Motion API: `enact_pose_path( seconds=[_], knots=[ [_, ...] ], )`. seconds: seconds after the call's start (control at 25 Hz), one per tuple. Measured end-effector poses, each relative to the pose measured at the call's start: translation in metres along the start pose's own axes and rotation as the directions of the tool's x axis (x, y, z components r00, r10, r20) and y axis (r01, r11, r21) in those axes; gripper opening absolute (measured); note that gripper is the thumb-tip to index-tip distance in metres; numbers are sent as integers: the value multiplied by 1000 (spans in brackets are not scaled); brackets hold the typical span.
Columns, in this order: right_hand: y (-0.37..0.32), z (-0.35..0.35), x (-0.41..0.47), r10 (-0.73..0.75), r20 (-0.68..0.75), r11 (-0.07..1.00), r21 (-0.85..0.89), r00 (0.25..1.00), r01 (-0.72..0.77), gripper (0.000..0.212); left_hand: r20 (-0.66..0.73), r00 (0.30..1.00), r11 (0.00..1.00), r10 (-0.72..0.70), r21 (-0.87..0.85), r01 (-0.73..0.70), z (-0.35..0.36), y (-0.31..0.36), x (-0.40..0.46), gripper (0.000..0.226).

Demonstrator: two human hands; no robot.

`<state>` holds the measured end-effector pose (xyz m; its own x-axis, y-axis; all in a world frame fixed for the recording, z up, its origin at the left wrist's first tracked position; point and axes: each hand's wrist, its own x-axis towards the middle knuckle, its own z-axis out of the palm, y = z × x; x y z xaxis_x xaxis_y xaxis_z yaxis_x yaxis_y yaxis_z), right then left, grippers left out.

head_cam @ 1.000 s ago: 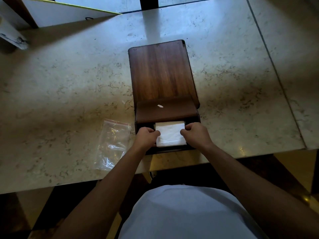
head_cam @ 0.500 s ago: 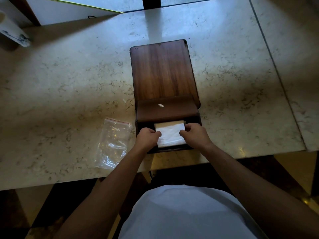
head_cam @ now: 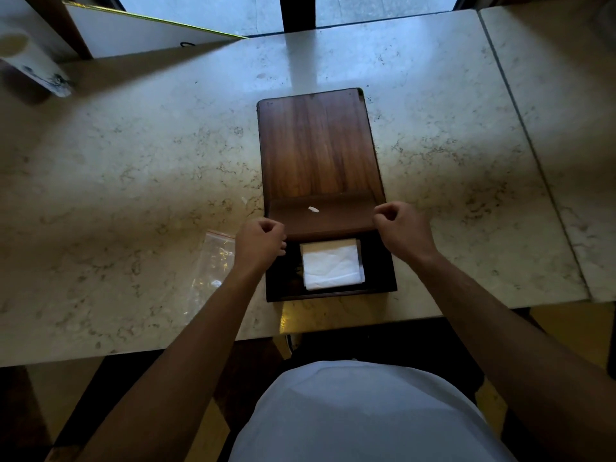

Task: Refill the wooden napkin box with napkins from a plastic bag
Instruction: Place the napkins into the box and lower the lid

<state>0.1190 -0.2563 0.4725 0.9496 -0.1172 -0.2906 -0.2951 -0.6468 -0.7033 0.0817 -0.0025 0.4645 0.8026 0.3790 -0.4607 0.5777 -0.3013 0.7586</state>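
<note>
1. Napkins (head_cam: 331, 265): a white folded stack lying flat in the open compartment of the box (head_cam: 320, 151), near the counter's front edge. The stack sits between the two hands and touches neither; it is lower in view than both sets of fingers. The top sheet is slightly creased, with a cream-coloured layer showing along its far edge.
2. Left hand (head_cam: 259, 242): curled into a loose fist at the box's left wall, fingers drawn together and holding nothing visible. The thumb tip points toward the compartment, just beside the stack's left side.
3. Right hand (head_cam: 401, 230): also a loose fist, fingers together, at the right end of the lid (head_cam: 320, 216). Whether the fingers touch the lid cannot be told.
4. Box: dark brown wood with visible grain on its long top panel; a small white scrap lies on the lid.
5. Plastic bag (head_cam: 213, 265): clear, with a red strip at its mouth, lying flat on the counter (head_cam: 133, 168) just left of the box, partly under the left forearm.
</note>
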Motion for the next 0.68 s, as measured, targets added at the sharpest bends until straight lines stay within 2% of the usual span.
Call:
enact_pose_path(
  seconds=[0.08, 0.16, 0.32, 0.4, 0.68],
  knots=[
    [1, -3, 14, 33, -12, 999, 0, 999, -33, 26, -94, 995, 997, 41, 65, -35, -10, 5, 13, 15],
    [5, -1, 27, 96, -4, 995, -11, 995, -96, 28, -148, 989, 994, 20, 112, -3, -14, 7, 26, 16],
    [15, 5, 50, 176, 76, 983, -69, 981, -171, 24, -93, 987, 980, -128, 140, 140, -11, 4, 51, 8],
    [18, 6, 56, 200, 86, 980, -32, 976, -198, 23, -66, 982, 973, -179, 134, 186, -9, 3, 60, 18],
    [16, 6, 68, 297, 130, 942, 120, 946, -312, 20, -58, 966, 968, -252, -31, 251, -9, 9, 71, 21]
  ],
)
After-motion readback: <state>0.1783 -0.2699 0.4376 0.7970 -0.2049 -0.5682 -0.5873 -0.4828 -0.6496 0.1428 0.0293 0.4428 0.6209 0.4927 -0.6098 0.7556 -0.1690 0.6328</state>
